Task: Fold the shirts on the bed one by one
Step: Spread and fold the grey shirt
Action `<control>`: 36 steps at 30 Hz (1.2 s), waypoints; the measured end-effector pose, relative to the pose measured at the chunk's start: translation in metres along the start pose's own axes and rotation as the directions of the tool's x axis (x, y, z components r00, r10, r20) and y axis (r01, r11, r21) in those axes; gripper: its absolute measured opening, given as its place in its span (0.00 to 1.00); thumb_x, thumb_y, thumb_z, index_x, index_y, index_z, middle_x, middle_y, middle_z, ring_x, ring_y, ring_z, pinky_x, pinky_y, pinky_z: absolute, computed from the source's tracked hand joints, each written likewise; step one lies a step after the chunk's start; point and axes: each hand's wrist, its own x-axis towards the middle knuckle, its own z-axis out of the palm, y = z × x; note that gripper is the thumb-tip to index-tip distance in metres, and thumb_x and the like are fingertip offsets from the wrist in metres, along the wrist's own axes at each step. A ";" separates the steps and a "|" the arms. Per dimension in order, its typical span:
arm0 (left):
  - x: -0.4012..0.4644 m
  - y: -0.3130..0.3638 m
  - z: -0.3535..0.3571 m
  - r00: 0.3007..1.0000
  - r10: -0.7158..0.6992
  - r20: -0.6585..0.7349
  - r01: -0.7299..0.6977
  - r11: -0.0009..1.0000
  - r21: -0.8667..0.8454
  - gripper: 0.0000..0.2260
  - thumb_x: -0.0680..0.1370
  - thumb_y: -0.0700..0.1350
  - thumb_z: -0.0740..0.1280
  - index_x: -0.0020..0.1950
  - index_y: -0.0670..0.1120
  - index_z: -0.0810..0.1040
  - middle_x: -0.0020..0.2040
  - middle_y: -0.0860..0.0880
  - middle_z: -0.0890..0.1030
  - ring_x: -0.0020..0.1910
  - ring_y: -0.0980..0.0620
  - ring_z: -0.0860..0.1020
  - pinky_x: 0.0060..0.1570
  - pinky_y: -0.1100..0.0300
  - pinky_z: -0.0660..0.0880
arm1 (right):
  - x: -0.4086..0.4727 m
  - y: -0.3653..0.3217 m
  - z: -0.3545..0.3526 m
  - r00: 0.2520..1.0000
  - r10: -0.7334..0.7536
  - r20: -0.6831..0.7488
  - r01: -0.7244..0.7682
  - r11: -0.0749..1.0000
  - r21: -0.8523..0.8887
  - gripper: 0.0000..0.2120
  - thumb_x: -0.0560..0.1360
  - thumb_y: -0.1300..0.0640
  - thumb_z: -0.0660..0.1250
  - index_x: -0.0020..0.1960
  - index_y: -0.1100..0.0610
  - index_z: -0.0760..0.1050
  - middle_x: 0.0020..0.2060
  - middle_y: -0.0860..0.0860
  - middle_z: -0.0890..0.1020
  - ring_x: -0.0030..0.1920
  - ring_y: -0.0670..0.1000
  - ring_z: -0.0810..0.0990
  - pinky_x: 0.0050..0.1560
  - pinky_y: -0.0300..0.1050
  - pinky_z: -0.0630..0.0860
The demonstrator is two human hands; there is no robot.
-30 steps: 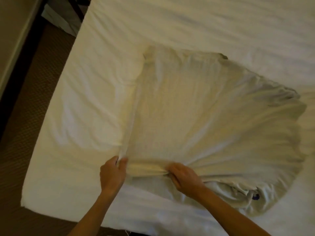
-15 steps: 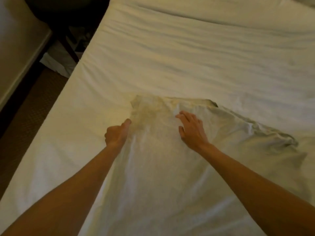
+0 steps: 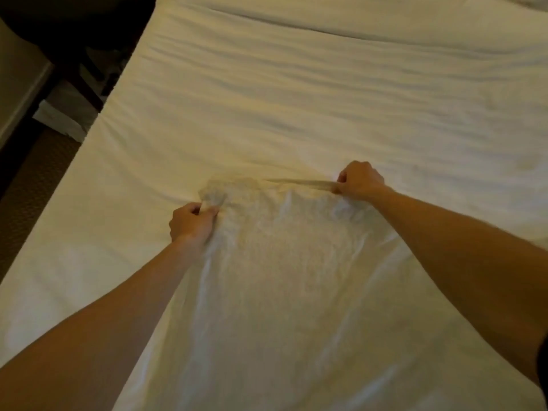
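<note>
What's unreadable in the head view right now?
- Shirt: near end cut off by the bottom edge; the arms cover its sides.
- Left hand and right hand: fingertips hidden in the bunched cloth.
- Shirt's outline: pale like the bed, dim light.
- Floor clutter: too dark.

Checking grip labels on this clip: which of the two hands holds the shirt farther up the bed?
The right hand. It pinches the shirt's far edge higher up the bed, pulling a taut strip of cloth, while the left hand grips the nearer left corner.
</note>
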 end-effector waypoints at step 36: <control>-0.167 0.007 0.157 0.356 0.801 0.481 -0.933 0.333 0.137 0.22 0.80 0.49 0.62 0.72 0.40 0.72 0.72 0.39 0.72 0.72 0.40 0.69 0.72 0.51 0.60 | -0.062 0.217 0.029 0.895 0.239 -0.376 -0.172 0.964 0.202 0.20 0.80 0.46 0.61 0.70 0.52 0.71 0.68 0.54 0.74 0.69 0.58 0.69 0.68 0.58 0.61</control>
